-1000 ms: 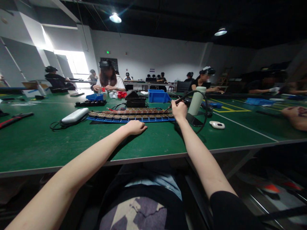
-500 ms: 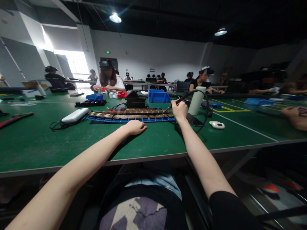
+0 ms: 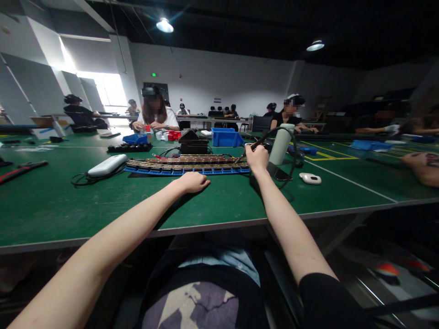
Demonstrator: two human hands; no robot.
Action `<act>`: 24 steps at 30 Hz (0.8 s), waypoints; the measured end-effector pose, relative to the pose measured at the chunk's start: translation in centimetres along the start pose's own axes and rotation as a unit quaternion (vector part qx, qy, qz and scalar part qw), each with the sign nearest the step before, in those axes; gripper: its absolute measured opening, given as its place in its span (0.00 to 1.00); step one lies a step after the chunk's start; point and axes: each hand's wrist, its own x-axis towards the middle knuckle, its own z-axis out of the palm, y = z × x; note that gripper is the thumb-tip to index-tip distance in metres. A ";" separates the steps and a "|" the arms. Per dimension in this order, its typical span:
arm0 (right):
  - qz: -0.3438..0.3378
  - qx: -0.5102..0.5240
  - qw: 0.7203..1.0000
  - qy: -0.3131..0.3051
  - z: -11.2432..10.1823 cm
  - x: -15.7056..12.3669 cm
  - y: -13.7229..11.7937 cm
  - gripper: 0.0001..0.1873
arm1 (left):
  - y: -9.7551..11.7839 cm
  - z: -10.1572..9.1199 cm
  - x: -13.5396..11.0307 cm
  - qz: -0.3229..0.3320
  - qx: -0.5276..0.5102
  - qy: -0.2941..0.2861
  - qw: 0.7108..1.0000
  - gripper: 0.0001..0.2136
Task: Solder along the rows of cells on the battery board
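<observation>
My right hand (image 3: 256, 158) is closed around a thin dark corded tool (image 3: 249, 149), its tip pointing at the right end of a long rack of brown strips on a blue base (image 3: 187, 165). The tool's black cable (image 3: 290, 151) loops up and round behind a pale green bottle (image 3: 281, 144). My left hand (image 3: 192, 181) rests on the green table (image 3: 51, 201) just in front of the rack, fingers curled loosely and flat against the surface, holding nothing I can see.
A white oblong device (image 3: 107, 165) with a black cord lies left of the rack. A small white device (image 3: 310, 178) lies right of my arm. A black box (image 3: 194, 143) and blue bins (image 3: 222, 137) stand behind. Several other people work at tables beyond; someone's arm (image 3: 422, 167) rests at right.
My right hand with the tool has shifted very slightly; the left hand stays where it was.
</observation>
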 end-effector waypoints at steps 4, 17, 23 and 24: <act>0.010 -0.017 1.000 0.002 0.1 0.0 0.0 0.20 | 0.0 0.0 0.0 0.003 0.001 -0.001 1.000 0.24; 0.030 -0.015 0.999 0.001 0.0 0.1 0.1 0.19 | -0.1 0.0 0.0 0.004 -0.003 -0.001 1.000 0.24; 0.027 -0.012 1.000 0.003 0.0 0.2 0.2 0.20 | 0.0 -0.1 0.0 0.004 0.002 -0.007 1.000 0.24; 0.027 -0.012 1.000 0.002 0.0 0.2 0.2 0.20 | 0.0 -0.1 0.0 0.003 0.002 -0.008 1.000 0.24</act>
